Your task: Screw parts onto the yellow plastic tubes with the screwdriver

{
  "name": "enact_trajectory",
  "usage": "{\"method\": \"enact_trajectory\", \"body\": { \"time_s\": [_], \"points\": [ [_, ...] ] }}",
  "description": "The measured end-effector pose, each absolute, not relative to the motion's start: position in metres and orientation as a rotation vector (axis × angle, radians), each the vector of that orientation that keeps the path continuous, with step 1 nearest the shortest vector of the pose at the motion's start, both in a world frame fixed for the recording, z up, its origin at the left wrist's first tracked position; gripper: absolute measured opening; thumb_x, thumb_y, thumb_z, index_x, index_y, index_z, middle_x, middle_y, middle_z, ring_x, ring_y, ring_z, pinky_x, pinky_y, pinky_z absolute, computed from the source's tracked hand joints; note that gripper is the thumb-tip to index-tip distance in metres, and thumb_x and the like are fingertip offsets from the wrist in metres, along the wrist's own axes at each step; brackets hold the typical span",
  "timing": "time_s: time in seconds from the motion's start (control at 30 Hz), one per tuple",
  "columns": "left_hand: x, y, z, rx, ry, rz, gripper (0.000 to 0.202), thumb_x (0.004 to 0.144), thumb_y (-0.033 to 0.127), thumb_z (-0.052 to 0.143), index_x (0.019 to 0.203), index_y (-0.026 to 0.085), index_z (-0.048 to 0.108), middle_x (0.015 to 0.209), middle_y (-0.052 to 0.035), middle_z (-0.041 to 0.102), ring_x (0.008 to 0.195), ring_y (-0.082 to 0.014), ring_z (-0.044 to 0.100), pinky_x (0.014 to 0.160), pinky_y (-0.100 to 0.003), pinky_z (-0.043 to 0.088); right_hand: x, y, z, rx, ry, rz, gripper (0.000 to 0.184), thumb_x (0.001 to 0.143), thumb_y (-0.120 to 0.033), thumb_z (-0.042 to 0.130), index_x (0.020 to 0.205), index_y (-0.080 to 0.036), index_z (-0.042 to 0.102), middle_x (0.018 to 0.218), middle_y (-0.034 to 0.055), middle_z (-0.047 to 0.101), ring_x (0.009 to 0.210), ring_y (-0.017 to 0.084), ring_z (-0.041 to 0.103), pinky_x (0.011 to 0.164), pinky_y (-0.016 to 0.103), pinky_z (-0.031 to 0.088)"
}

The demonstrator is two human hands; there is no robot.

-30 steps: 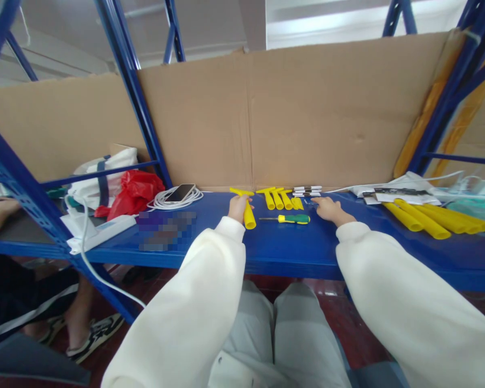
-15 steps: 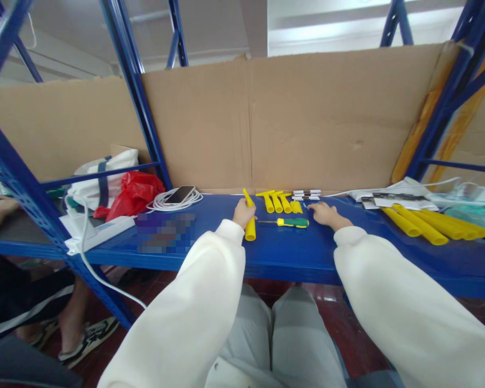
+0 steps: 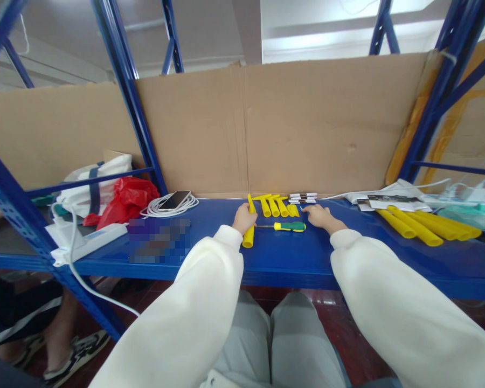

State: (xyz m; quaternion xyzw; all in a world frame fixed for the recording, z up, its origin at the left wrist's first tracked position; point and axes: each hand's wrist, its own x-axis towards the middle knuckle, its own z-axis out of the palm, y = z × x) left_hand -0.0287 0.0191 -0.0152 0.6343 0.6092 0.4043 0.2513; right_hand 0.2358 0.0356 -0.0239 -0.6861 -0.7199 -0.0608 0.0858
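My left hand (image 3: 243,218) is closed around a yellow T-shaped plastic piece (image 3: 249,237), held upright on the blue shelf (image 3: 291,258). My right hand (image 3: 317,215) rests on the shelf with its fingers pinched over something too small to make out, close to a small screw-like item (image 3: 302,208). Between the hands lies a screwdriver (image 3: 288,226) with a yellow and green handle. Behind it are several more yellow T-shaped pieces (image 3: 275,205) and a few small black and white strips (image 3: 303,197).
Long yellow tubes (image 3: 422,227) and papers (image 3: 388,200) lie at the right. A phone (image 3: 174,199) sits on a white coiled cable at the left, beside a red bag (image 3: 125,199) and a power strip (image 3: 87,241). Cardboard (image 3: 299,124) backs the shelf. Another person's legs (image 3: 44,328) are at lower left.
My left hand has turned the yellow piece so its crossbar points up and away instead of lying sideways. My right hand has stayed near the screwdriver. The view has tilted slightly.
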Motion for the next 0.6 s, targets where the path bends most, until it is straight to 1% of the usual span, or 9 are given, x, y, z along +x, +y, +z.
{"method": "enact_trajectory", "body": {
  "time_s": [0.1, 0.17, 0.27, 0.4, 0.53, 0.6],
  "points": [
    [-0.029, 0.020, -0.016, 1.756, 1.655, 1.105, 0.039, 0.086, 0.004, 0.056, 0.124, 0.009, 0.059, 0.124, -0.0150, 0.070, 0.053, -0.0096, 0.066, 0.053, -0.022, 0.051, 0.235, 0.035, -0.023, -2.043, -2.109, -0.179, 0.056, 0.089, -0.010, 0.040, 0.139, -0.023, 0.063, 0.141, 0.0155, 0.062, 0.134, 0.032, 0.053, 0.105, 0.052, 0.044],
    [-0.029, 0.019, -0.016, 1.767, 1.634, 1.108, 0.042, 0.086, 0.004, 0.056, 0.128, 0.009, 0.057, 0.126, -0.0153, 0.069, 0.052, -0.0094, 0.065, 0.053, -0.022, 0.052, 0.233, 0.034, -0.021, -2.051, -2.099, -0.184, 0.054, 0.091, -0.010, 0.040, 0.137, -0.023, 0.064, 0.141, 0.0159, 0.062, 0.133, 0.032, 0.054, 0.104, 0.052, 0.045],
    [-0.029, 0.016, -0.014, 1.767, 1.612, 1.095, 0.045, 0.086, 0.004, 0.057, 0.132, 0.009, 0.056, 0.128, -0.0155, 0.069, 0.053, -0.0098, 0.066, 0.054, -0.022, 0.052, 0.229, 0.033, -0.020, -2.066, -2.148, -0.195, 0.045, 0.096, -0.017, 0.037, 0.126, -0.022, 0.070, 0.135, 0.0164, 0.066, 0.128, 0.033, 0.058, 0.100, 0.051, 0.048],
    [-0.028, 0.013, -0.012, 1.756, 1.622, 1.083, 0.046, 0.087, 0.005, 0.057, 0.133, 0.010, 0.056, 0.130, -0.0154, 0.068, 0.058, -0.0120, 0.070, 0.053, -0.021, 0.052, 0.227, 0.032, -0.019, -2.076, -2.211, -0.207, 0.045, 0.101, -0.024, 0.032, 0.114, -0.020, 0.075, 0.128, 0.0177, 0.069, 0.123, 0.033, 0.061, 0.098, 0.051, 0.047],
    [-0.027, 0.013, -0.012, 1.769, 1.615, 1.075, 0.043, 0.089, 0.006, 0.058, 0.132, 0.011, 0.057, 0.129, -0.0137, 0.069, 0.058, -0.0110, 0.070, 0.052, -0.020, 0.051, 0.229, 0.033, -0.015, -1.979, -2.117, -0.241, 0.041, 0.099, -0.024, 0.037, 0.117, -0.019, 0.073, 0.130, 0.0168, 0.069, 0.124, 0.032, 0.061, 0.099, 0.050, 0.046],
    [-0.027, 0.014, -0.013, 1.767, 1.624, 1.070, 0.043, 0.090, 0.007, 0.058, 0.132, 0.012, 0.056, 0.130, -0.0126, 0.069, 0.058, -0.0103, 0.070, 0.052, -0.019, 0.051, 0.229, 0.033, -0.011, -1.854, -2.034, -0.268, 0.039, 0.099, -0.026, 0.039, 0.116, -0.020, 0.074, 0.127, 0.0150, 0.071, 0.122, 0.031, 0.062, 0.098, 0.045, 0.047]
  ]
}}
